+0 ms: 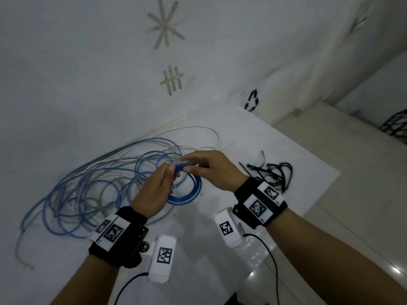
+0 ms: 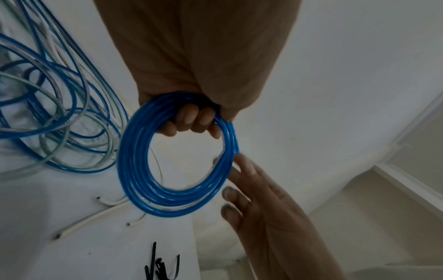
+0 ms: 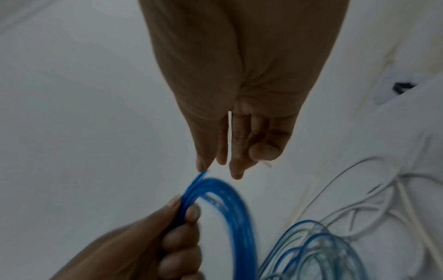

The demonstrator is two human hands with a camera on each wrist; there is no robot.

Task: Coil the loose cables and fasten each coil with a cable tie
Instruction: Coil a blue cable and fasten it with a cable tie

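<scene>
Blue coil [image 2: 172, 155] held above the white table [image 1: 66, 84].

Loose cables [image 1: 92, 186] lie tangled on the table left of the coil. Left hand [image 1: 152, 192] has its fingers curled tight round the coil's top. Right hand [image 1: 211, 170], fingers straight and slightly apart, touches the coil's cable end. Black cable ties [image 1: 273, 175] lie right of the coil.

The left hand [image 1: 154, 190] is curled in a fist-like grip around the glossy blue coiled cable [image 2: 172, 170]. The right hand [image 1: 211, 170] meets it, fingers [image 3: 236, 166] nearly straight.
</scene>
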